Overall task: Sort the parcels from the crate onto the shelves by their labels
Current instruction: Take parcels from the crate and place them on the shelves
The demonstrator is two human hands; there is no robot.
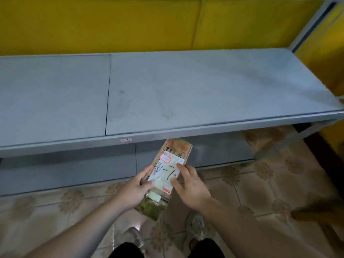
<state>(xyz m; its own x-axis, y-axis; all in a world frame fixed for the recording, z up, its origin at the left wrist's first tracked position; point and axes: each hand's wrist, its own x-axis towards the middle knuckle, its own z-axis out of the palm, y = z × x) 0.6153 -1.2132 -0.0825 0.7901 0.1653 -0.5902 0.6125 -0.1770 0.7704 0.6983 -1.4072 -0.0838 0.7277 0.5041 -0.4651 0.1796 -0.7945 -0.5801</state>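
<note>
A long brown cardboard parcel (167, 165) with a white label marked "1-7" in black pen is held between both hands, below the front edge of the grey shelf (186, 90). My left hand (135, 189) grips its left side. My right hand (189, 185) holds its right side with fingers on the label. A small white tag (126, 140) reading "1-5" is stuck on the shelf's front edge just above the parcel.
The grey shelf has a lower board (74, 164) beneath it and a yellow wall (111, 25) behind. A grey upright post (312, 25) stands at the right end. Patterned floor tiles (260, 183) lie below, with my shoes (197, 228) near the bottom.
</note>
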